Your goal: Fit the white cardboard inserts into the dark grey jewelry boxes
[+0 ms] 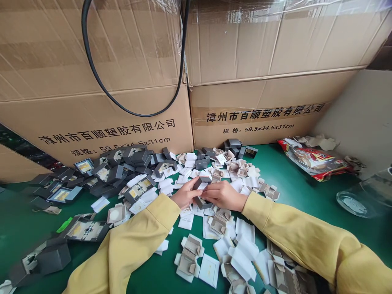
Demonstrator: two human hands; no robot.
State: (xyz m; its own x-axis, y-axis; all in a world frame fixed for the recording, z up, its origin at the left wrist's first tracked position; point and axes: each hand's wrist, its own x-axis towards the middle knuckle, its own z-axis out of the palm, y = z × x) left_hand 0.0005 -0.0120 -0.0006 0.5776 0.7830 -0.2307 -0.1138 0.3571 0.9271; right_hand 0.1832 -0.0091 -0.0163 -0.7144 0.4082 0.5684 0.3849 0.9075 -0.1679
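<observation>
Near the middle of the table my left hand (185,193) and my right hand (226,196) meet around a small dark grey box (204,179). Something white shows at the box, between the fingers. My left fingers are closed on its left side, and my right fingers press on its right side. White folded papers (185,221) and an unfolded grey cardboard insert (221,220) lie beneath and in front of the hands. Left of my left hand, an open dark box (139,188) shows a yellow and white interior.
A heap of dark grey boxes (114,173) spreads over the left of the green table (294,190). Large cartons (147,98) stand behind, with a black cable (134,112) hanging in front. At right are a red food packet (318,161) and a clear container (352,204).
</observation>
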